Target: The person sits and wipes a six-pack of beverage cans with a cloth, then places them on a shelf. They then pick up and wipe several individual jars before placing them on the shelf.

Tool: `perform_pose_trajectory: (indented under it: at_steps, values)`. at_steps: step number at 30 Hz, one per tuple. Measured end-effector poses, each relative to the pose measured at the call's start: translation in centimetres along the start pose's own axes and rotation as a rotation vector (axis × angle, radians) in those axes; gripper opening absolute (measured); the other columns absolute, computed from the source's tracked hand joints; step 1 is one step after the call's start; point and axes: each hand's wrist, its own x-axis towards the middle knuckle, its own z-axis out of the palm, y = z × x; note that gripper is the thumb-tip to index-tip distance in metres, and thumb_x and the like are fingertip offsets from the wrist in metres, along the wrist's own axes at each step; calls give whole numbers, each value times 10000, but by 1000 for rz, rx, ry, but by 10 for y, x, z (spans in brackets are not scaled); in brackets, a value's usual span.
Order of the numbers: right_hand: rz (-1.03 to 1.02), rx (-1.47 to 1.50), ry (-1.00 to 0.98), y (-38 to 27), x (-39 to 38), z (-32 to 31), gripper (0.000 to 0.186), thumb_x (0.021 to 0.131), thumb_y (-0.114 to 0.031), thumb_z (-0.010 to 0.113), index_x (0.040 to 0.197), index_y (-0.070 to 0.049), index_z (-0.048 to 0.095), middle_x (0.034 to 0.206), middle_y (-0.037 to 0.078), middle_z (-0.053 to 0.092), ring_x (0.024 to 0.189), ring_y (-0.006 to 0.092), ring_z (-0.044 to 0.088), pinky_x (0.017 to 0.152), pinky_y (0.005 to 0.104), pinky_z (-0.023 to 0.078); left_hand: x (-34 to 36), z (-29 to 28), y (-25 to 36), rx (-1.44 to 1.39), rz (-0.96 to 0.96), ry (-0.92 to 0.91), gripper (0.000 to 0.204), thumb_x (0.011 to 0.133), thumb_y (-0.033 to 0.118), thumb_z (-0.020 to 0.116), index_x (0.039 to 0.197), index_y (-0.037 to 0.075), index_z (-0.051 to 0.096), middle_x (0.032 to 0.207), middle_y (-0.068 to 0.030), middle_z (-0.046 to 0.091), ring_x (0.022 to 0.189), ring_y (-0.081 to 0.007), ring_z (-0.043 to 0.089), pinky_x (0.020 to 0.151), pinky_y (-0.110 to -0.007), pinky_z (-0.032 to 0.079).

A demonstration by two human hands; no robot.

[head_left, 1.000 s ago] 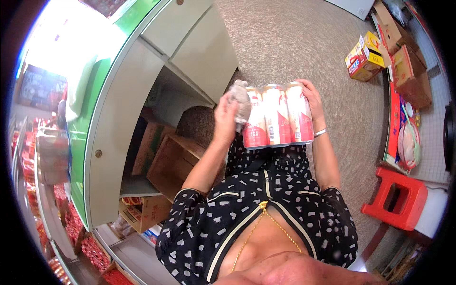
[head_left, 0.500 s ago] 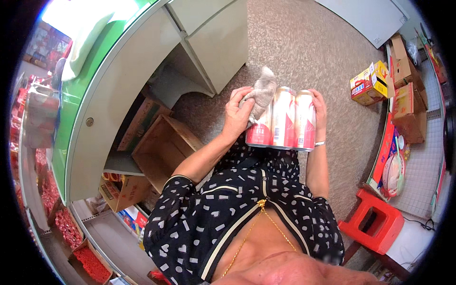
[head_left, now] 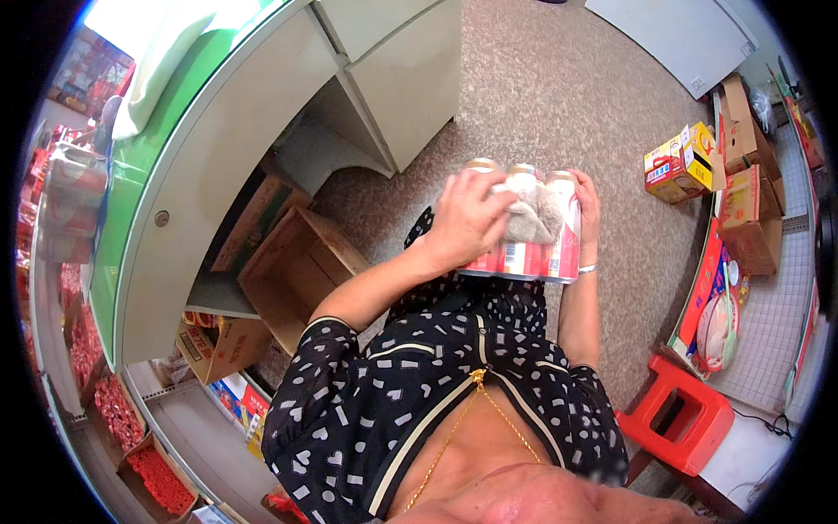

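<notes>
My left hand (head_left: 464,214) presses a pale grey cloth (head_left: 531,224) onto the top side of a shrink-wrapped pack of tall red-and-white cans (head_left: 564,253), its fingers curled over the cloth. The fingers of my right hand (head_left: 587,203) are wrapped round the right end of that pack, which lies flat in front of my patterned clothing. Part of the cans is hidden by my left hand and the cloth.
A cabinet (head_left: 227,96) with a green-edged top fills the left; cardboard boxes (head_left: 292,271) sit inside and below it. On the right are a yellow carton (head_left: 676,162), low shelving (head_left: 746,336) with boxes and a red stool (head_left: 676,410). A white appliance (head_left: 668,35) stands far back.
My left hand and the cloth have swept rightward and down across the cans, from the pack's left end to its middle. The pack stays in my right hand.
</notes>
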Motion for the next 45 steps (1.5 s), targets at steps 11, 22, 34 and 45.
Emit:
perform_pose_trajectory:
  at_steps: [11, 22, 34, 45]
  values:
    - [28, -20, 38, -9, -8, 6, 388, 901, -237, 511, 1195, 17, 518, 1076, 121, 628, 950, 183, 622, 851, 302, 506, 31, 41, 40, 61, 409, -289, 209, 712, 233, 652, 852, 79, 650, 962, -103, 585, 941, -286, 549, 814, -450, 427]
    - [-55, -32, -40, 0, -4, -3, 420, 964, -302, 447, 1227, 15, 529, 1132, 140, 629, 1025, 208, 621, 900, 325, 496, 58, 20, -6, 141, 67, -243, 333, 834, 282, 631, 1108, 92, 629, 1110, -99, 598, 1025, -286, 538, 829, -430, 410]
    - [-418, -1053, -433, -73, -16, 61, 670, 805, -420, 671, 1324, -34, 495, 1359, 156, 501, 1286, 308, 444, 1110, 499, 260, 74, -6, -14, -247, -172, -378, 682, 782, 193, 625, 1388, 25, 362, 1309, -219, 485, 1097, -336, 572, 925, -438, 466]
    - [-656, -1330, -301, -59, -32, 58, 269, 759, -128, 665, 1008, -33, 624, 1049, 110, 583, 1064, 312, 537, 1052, 528, 311, -11, 54, -104, -828, -591, -109, 562, 987, 490, 414, 1127, -18, 611, 1026, -122, 634, 965, -178, 558, 870, -333, 457]
